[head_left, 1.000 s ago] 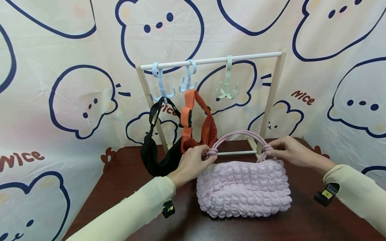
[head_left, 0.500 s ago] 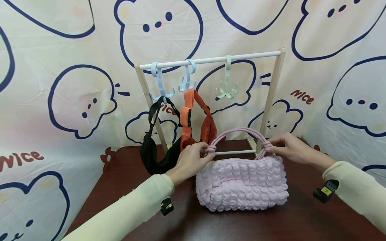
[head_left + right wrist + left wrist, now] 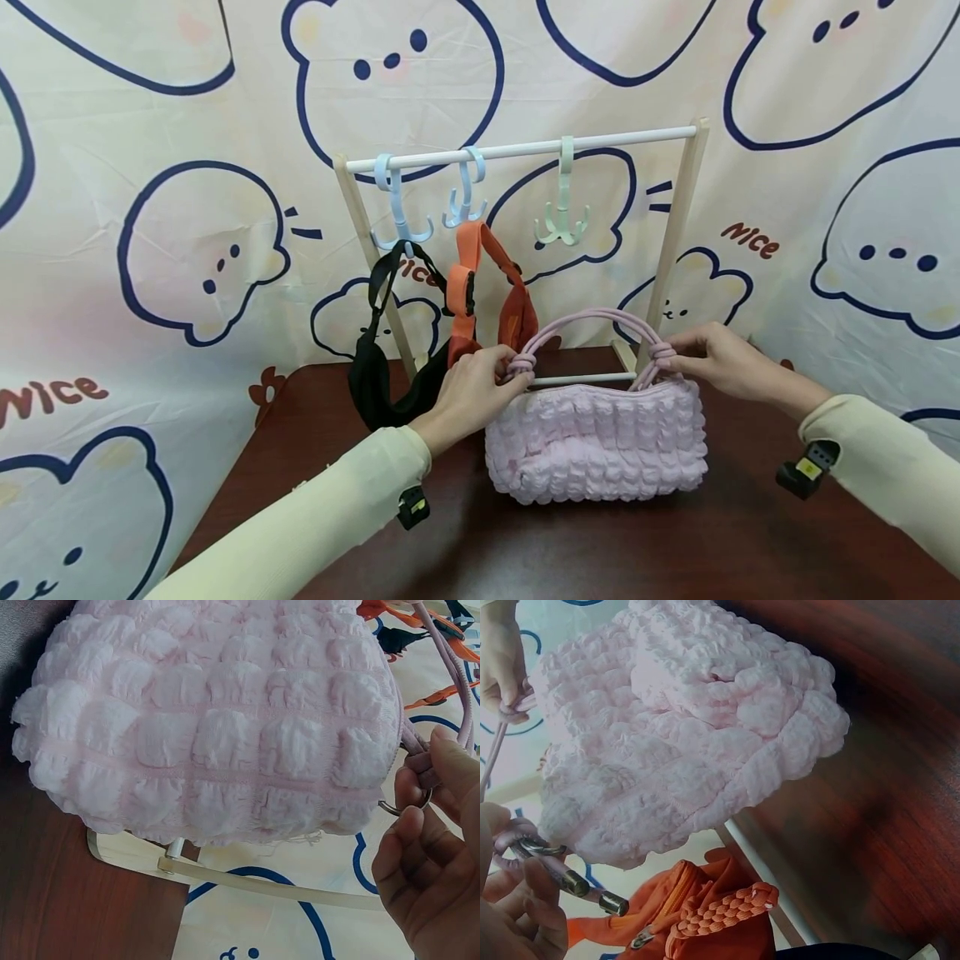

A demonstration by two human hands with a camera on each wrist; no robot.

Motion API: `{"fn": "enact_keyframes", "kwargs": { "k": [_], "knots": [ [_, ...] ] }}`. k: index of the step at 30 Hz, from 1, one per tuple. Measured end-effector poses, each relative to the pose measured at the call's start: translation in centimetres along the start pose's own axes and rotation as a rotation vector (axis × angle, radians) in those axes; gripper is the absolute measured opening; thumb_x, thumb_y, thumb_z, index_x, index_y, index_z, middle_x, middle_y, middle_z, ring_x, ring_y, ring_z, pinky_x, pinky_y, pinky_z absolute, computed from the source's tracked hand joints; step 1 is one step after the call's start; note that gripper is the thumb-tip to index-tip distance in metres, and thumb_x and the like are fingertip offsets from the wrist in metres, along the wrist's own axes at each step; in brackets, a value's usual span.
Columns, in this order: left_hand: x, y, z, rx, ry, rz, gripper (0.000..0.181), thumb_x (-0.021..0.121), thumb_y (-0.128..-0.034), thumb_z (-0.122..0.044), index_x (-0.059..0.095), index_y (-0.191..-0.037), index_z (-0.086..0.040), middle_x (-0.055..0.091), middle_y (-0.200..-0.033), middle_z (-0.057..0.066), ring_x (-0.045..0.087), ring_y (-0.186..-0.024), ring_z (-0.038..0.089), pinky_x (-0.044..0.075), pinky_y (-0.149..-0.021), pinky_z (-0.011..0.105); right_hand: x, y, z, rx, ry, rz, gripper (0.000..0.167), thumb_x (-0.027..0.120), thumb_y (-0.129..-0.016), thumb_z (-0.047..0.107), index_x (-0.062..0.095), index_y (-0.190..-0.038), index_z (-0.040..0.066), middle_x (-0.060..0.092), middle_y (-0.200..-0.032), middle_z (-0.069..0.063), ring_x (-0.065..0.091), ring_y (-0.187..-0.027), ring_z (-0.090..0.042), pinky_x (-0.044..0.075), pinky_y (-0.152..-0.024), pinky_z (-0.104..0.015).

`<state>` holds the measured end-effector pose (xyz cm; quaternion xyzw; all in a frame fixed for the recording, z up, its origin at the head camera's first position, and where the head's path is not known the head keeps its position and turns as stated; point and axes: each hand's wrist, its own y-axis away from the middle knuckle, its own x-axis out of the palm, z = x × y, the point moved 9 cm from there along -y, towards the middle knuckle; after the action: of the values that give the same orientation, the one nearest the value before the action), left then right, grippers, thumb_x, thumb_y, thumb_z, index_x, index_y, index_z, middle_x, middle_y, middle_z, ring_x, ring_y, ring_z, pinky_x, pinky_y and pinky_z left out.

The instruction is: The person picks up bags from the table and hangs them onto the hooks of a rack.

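A pink puffy handbag (image 3: 596,442) hangs between both hands, its cord handle (image 3: 592,315) arching above it. My left hand (image 3: 472,387) pinches the knot at the handle's left end. At the right end my right hand (image 3: 723,364) pinches the other knot; a metal ring shows by its fingers in the right wrist view. Behind the left hand an orange waist bag (image 3: 519,317) hangs from a blue hook (image 3: 465,196). To its left a black bag (image 3: 375,375) hangs from another blue hook (image 3: 401,208). A pale green hook (image 3: 562,208) bears nothing.
A wooden rack with a white top rail (image 3: 517,151) carries the hooks. Its right post (image 3: 678,233) stands behind the right hand. The dark red-brown table (image 3: 540,550) lies below, and a printed cloth backdrop (image 3: 225,125) rises behind.
Both hands have raised the pink handbag and carried it slightly toward the rack; it sits higher in the head view. The hanging bags and hooks keep their places.
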<state>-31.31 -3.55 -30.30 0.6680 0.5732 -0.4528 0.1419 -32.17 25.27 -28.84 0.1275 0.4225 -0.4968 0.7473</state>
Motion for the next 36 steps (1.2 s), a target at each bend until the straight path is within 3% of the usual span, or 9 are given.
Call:
{"fn": "enact_keyframes", "kwargs": {
  "k": [9, 23, 32, 36],
  "knots": [
    [-0.5, -0.4, 0.0, -0.011, 0.011, -0.030, 0.026, 0.072, -0.0927, -0.039, 0.071, -0.108, -0.018, 0.067, -0.082, -0.004, 0.056, -0.065, 0.010, 0.043, -0.057, 0.027, -0.4, -0.3, 0.2, -0.013, 0.013, -0.031, 0.015, 0.066, -0.098, 0.013, 0.077, -0.105, 0.007, 0.073, -0.085, -0.004, 0.048, -0.064, -0.003, 0.040, -0.052, -0.026],
    [-0.9, -0.6, -0.1, -0.001, 0.032, -0.034, 0.021, 0.071, -0.0939, -0.038, 0.072, -0.105, -0.019, 0.068, -0.082, -0.004, 0.056, -0.062, 0.010, 0.043, -0.055, 0.027, -0.9, -0.7, 0.8, -0.065, 0.010, -0.056, 0.015, 0.066, -0.097, 0.011, 0.077, -0.107, 0.009, 0.079, -0.093, -0.005, 0.059, -0.071, -0.004, 0.048, -0.060, -0.024],
    [-1.6, -0.7, -0.5, 0.015, 0.051, -0.046, 0.021, 0.071, -0.0944, -0.037, 0.071, -0.105, -0.019, 0.067, -0.080, -0.005, 0.055, -0.063, 0.011, 0.042, -0.056, 0.027, -1.4, -0.8, 0.6, -0.026, 0.024, -0.097, 0.018, 0.067, -0.097, 0.011, 0.077, -0.111, 0.003, 0.078, -0.093, -0.012, 0.059, -0.069, -0.002, 0.049, -0.059, -0.023],
    [-1.8, -0.7, -0.6, 0.023, 0.053, -0.051, 0.020, 0.070, -0.0947, -0.036, 0.071, -0.105, -0.018, 0.065, -0.079, -0.004, 0.054, -0.063, 0.011, 0.040, -0.055, 0.027, -1.7, -0.9, 0.7, -0.033, 0.038, -0.116, 0.018, 0.067, -0.097, 0.010, 0.077, -0.110, 0.003, 0.078, -0.089, -0.003, 0.058, -0.067, -0.003, 0.048, -0.057, -0.023]
  ]
}}
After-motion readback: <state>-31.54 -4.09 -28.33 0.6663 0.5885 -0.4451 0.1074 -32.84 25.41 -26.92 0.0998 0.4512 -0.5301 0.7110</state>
